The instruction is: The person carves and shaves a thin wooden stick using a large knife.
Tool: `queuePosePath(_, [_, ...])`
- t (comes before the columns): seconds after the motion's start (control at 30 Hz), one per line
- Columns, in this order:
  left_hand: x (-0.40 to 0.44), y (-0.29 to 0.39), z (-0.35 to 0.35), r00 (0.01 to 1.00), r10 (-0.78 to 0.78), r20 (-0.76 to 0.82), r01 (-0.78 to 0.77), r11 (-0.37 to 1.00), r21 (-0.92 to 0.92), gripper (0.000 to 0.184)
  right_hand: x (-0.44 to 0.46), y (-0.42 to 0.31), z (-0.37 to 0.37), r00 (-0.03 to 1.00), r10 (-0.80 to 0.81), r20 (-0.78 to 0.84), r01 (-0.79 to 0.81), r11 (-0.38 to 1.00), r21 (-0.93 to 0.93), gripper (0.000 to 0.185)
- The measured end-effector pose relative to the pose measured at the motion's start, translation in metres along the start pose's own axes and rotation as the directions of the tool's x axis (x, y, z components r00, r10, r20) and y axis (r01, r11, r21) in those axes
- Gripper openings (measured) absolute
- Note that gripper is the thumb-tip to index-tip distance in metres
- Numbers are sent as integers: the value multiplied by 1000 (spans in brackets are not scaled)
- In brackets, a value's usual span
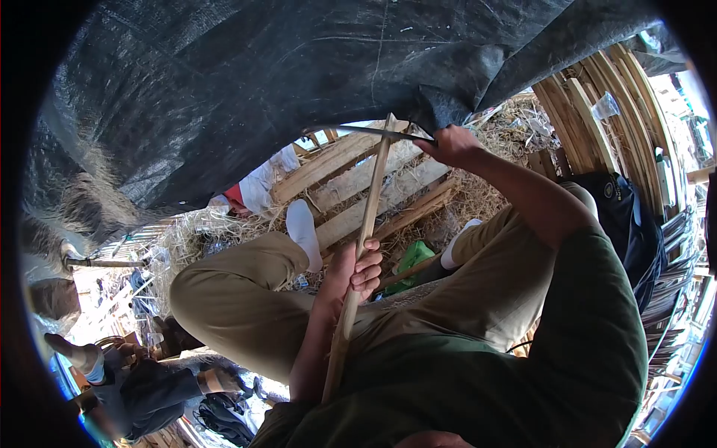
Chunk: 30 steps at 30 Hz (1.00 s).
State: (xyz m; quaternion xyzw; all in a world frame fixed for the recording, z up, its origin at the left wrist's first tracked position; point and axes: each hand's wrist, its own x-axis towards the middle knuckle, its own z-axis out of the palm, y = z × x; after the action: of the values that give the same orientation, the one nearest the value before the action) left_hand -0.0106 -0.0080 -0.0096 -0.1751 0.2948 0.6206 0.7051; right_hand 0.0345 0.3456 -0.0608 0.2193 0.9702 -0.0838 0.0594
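Note:
My left hand (pixel 357 270) is wrapped round a long, pale wooden stick (pixel 370 201), which slants up from my torso. My right hand (pixel 451 145) grips the handle end of a long, thin dark blade (pixel 388 134). The blade lies across the stick near its upper tip and points to the left. Below the stick's tip are wooden planks (pixel 358 179) on a straw-strewn floor, between my bent legs.
A dark tarp (pixel 246 75) hangs low overhead. Stacked wooden slats (pixel 627 112) and a dark bag (pixel 624 224) are at the right. A green plastic item (pixel 413 263) lies between my legs. Another person (pixel 153 388) sits at the lower left.

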Motion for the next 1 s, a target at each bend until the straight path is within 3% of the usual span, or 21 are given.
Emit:
queuePosePath(0.07, [-1, 3, 2, 1000, 1, 24, -1, 1000, 13, 23, -4, -15, -1, 995, -4, 99, -5, 996, 88, 83])
queuePosePath(0.13, [-2, 6, 2, 1000, 18, 12, -18, 999, 48, 24, -23, -44, -3, 976, -198, 92, 192, 979, 68, 73])
queuePosePath(0.2, [-2, 4, 3, 1000, 23, -21, -22, 997, 70, 24, -34, -47, 7, 857, -511, -59, 513, 858, 25, 69])
queuePosePath(0.27, [-2, -1, 9, 998, 19, -68, -13, 996, 88, 25, -22, -31, 4, 888, -456, 47, 457, 889, -8, 69])
queuePosePath(0.3, [-4, -2, 10, 997, 20, -69, -13, 995, 97, 25, -10, -14, 8, 939, -339, 51, 341, 940, -27, 71])
queuePosePath(0.33, [-6, -3, 11, 997, 22, -71, -14, 994, 106, 25, 0, -4, 5, 993, -85, 78, 92, 992, -81, 75])
queuePosePath(0.4, [-8, -2, 13, 998, 24, -62, -16, 992, 124, 24, 8, 6, 7, 994, 30, -108, -30, 1000, 3, 79])
queuePosePath(0.47, [-7, 0, 13, 999, 22, -47, -16, 991, 134, 23, -4, -18, -6, 1000, 25, 9, -25, 1000, 6, 80])
queuePosePath(0.5, [-7, 1, 13, 997, 47, -66, -37, 989, 145, 23, -10, -39, -16, 973, 62, 222, -75, 996, 53, 79])
queuePosePath(0.57, [-9, -1, 10, 990, 89, -112, -70, 984, 164, 22, -30, -54, -7, 957, -286, 53, 288, 957, -37, 73])
queuePosePath(0.6, [-8, -1, 13, 989, 89, -116, -68, 983, 172, 22, -34, -52, 4, 890, -453, -53, 449, 890, -78, 72])
queuePosePath(0.63, [-8, -4, 16, 989, 81, -125, -58, 983, 177, 23, -28, -46, 9, 878, -477, -32, 475, 878, -58, 72])
queuePosePath(0.67, [-9, -7, 17, 988, 74, -132, -49, 982, 184, 23, -21, -31, 7, 903, -424, 67, 427, 904, -34, 74])
queuePosePath(0.73, [-10, -8, 16, 991, 61, -120, -36, 979, 202, 23, -2, -11, -6, 981, -29, 193, 46, 995, -84, 74])
queuePosePath(0.8, [-12, -8, 17, 991, 62, -116, -35, 974, 222, 24, 4, 4, -7, 984, 64, -166, -61, 998, 26, 78])
queuePosePath(0.83, [-13, -7, 18, 991, 68, -118, -39, 971, 234, 24, 2, 7, -13, 993, 85, -81, -88, 996, -29, 82])
queuePosePath(0.93, [-11, -6, 13, 987, 102, -123, -72, 971, 228, 27, -13, -16, -10, 976, -1, 218, -13, 998, 63, 82])
queuePosePath(0.97, [-10, -6, 10, 985, 115, -125, -86, 972, 218, 29, -26, -40, -16, 970, -92, 225, 99, 995, -18, 80])
queuePosePath(1.0, [-9, -4, 8, 980, 137, -146, -99, 965, 241, 30, -38, -55, -18, 951, -201, 234, 203, 979, 19, 80])
